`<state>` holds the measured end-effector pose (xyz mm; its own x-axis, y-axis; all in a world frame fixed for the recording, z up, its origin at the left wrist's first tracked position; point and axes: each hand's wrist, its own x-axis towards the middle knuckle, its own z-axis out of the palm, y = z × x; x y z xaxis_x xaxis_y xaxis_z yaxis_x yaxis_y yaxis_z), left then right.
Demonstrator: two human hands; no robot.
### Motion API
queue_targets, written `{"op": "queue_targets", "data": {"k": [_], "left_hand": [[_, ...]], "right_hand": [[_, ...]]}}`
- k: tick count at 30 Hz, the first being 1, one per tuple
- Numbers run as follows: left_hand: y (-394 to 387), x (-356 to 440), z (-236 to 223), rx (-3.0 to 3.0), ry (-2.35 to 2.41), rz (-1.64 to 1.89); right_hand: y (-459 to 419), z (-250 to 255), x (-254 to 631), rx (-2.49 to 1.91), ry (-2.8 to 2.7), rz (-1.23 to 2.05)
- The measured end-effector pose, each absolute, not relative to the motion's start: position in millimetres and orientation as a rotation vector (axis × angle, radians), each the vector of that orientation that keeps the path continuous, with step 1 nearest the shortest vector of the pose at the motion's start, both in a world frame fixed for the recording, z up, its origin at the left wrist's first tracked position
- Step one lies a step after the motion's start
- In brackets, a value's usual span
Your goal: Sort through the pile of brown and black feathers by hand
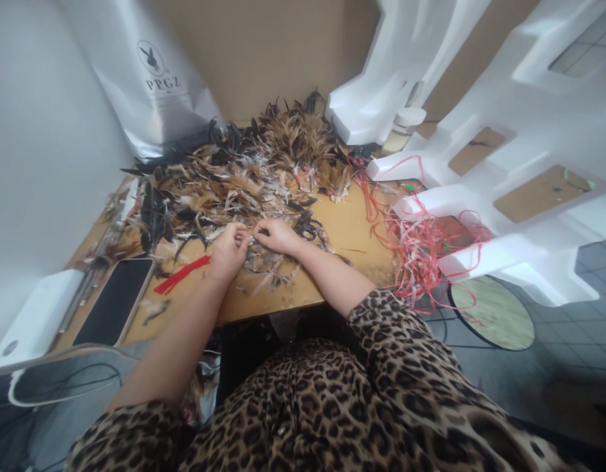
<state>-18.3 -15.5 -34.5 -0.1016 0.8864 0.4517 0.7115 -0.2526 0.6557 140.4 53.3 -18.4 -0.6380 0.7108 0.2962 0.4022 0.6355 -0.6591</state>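
My left hand (230, 252) is closed in a pinch just above the near edge of the feather pile. Close beside it, my right hand (277, 236) pinches too, thumb and forefinger together. A tiny pale thing shows between the fingertips, too small to make out. Brown, tan and black feathers (209, 190) spread over the wooden table (352, 223) in front of both hands. Loose grey feather bits (273, 270) lie under the hands. Black looped handles, like those of scissors (310, 227), rest right of my right hand. A bundle of red strips (182, 274) lies left of my left wrist.
At left are a phone (116, 298) and a white device (37, 318) with a cable. A silver bag (160, 85) stands behind the feathers. Tangled pink-red ribbon (420, 252) hangs over the right edge, against white foam pieces (460, 203). A lidded jar (403, 128) stands among the foam.
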Motion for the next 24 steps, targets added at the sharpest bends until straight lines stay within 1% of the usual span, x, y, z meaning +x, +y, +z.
{"op": "queue_targets", "data": {"k": [10,18,24], "left_hand": [[-16.0,-17.2,-32.6,1.965,1.779,1.276],[-15.6,-21.0,-32.3,2.195,1.816,1.229],[-15.6,-21.6,-33.2,2.208,1.846,1.217]], "right_hand": [[54.4,-18.5,141.6,-0.851,-2.350,0.792],[54.5,-19.7,140.7,-0.793,-2.328,0.684],[53.5,-20.3,139.4,-0.858,-2.271,0.811]]}}
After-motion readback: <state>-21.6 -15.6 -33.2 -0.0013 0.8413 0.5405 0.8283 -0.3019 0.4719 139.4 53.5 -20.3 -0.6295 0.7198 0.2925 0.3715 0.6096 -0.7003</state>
